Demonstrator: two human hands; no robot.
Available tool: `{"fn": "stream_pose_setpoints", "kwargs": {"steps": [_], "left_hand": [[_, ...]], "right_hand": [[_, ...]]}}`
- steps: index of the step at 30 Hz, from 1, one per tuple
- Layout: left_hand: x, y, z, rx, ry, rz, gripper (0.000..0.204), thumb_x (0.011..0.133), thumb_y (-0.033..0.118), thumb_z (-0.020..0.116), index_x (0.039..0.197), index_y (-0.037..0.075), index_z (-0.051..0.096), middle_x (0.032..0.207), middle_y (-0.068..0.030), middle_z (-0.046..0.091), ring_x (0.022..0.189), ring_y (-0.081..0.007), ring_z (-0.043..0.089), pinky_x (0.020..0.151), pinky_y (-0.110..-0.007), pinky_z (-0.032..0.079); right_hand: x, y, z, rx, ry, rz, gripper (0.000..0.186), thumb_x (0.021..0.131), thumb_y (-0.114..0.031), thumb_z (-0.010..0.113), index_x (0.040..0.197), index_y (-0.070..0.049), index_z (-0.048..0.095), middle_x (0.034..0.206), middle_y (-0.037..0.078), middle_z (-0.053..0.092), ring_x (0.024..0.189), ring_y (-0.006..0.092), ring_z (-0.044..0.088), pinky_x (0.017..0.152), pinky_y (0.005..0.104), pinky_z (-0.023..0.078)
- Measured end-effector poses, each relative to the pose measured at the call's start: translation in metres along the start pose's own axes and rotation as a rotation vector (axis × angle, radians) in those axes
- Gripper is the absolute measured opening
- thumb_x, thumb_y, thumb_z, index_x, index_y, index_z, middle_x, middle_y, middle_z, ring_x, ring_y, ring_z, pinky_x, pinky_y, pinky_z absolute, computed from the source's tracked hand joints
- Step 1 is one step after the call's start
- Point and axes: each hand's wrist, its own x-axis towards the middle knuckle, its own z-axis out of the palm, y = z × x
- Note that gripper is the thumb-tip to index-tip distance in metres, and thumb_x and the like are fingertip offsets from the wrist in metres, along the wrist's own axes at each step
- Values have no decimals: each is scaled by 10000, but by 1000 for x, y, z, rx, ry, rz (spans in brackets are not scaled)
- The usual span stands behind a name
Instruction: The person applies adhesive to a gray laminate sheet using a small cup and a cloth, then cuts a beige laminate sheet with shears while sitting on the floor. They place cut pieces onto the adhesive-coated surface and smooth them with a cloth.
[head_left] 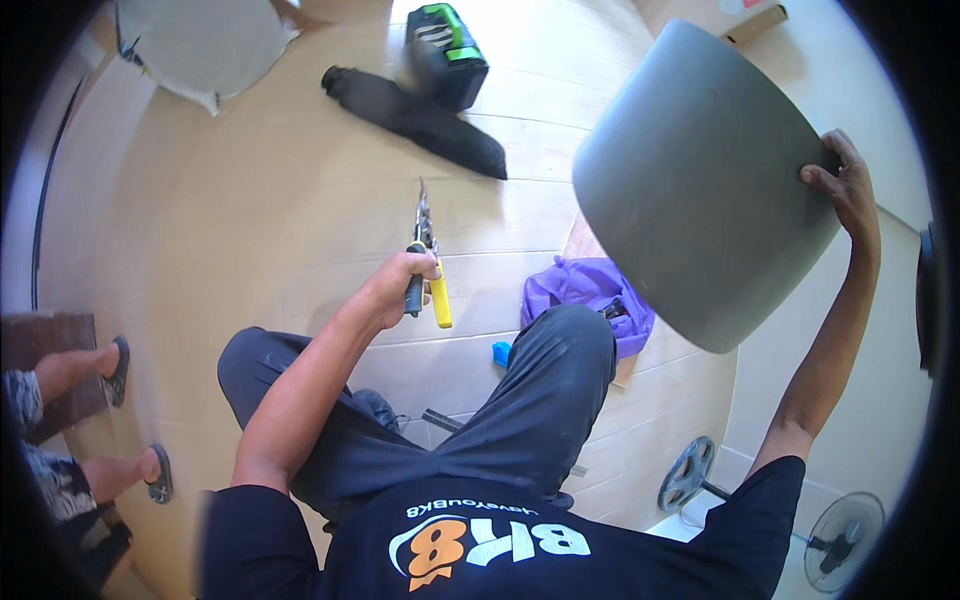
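In my left hand (403, 283) is a pair of metal snips (441, 298) with one yellow and one dark handle; the fingers wrap around it and the blades point away from me. Out to the right, my right hand (848, 190) pinches the edge of a large grey curved sheet (700, 180). The sheet is raised, bowed toward me and tilted. Its far face is hidden, and so are most of the right fingers behind it. The snips and the sheet are well apart.
Partly beneath the sheet lies a purple bag (570, 285). Farther off are a black-and-green tool case (465, 65) and a long black bag (430, 125). Another person's legs (85, 375) show at far left. A fan (845, 540) and a grey spoked wheel (688, 475) stand at lower right.
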Motion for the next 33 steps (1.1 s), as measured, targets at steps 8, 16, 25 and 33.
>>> {"fn": "stream_pose_setpoints", "kwargs": {"steps": [8, 16, 25, 33], "left_hand": [[13, -4, -2, -79, -98, -33, 216, 767, 169, 650, 968, 132, 581, 887, -27, 574, 730, -152, 574, 662, -312, 519], [15, -6, -2, -104, -110, 11, 212, 766, 144, 642, 970, 132, 585, 836, 2, 550, 660, -147, 550, 663, -327, 546], [26, -13, -10, -119, -63, -39, 213, 764, 119, 619, 977, 126, 606, 873, -16, 555, 708, -168, 544, 693, -346, 530], [35, -14, -14, -161, -69, -79, 284, 743, 170, 633, 1021, 118, 607, 1014, -79, 584, 951, -273, 594, 853, -426, 521]], "right_hand": [[12, -31, -28, -393, 247, -144, 499, 830, -287, 817, 1157, 35, 618, 1052, 187, 645, 968, 341, 629, 893, 416, 490], [-34, -53, 159, -309, 294, -142, 373, 793, -253, 811, 1007, -45, 587, 1029, 122, 612, 929, 378, 655, 761, 500, 539], [-149, -92, 300, -78, 132, -223, 141, 816, -127, 698, 823, -81, 565, 828, 110, 544, 796, 309, 631, 691, 445, 527], [-151, -112, 311, 256, -389, 158, 221, 842, -189, 676, 1006, -50, 627, 1012, 159, 635, 929, 388, 674, 786, 498, 549]]}}
